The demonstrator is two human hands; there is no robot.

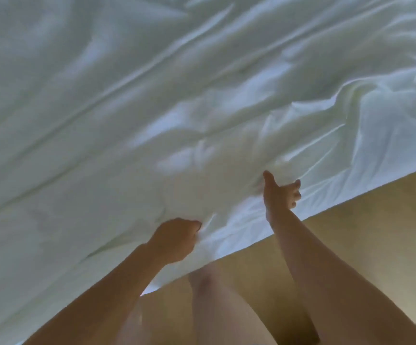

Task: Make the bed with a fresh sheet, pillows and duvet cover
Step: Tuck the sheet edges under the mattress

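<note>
Mostly rumpled white duvet cover [152, 95], filling upper and left view, near edge slanting from lower left up to right. Gripped close to that edge by left hand [174, 241], fingers curled into a bunch of cloth. Further along, right hand [280, 192], thumb spread wide, fingers half bent against the cloth; holding or merely touching, cannot tell. Below the edge, bare knee [209, 282] and beige floor [363, 245].
</note>
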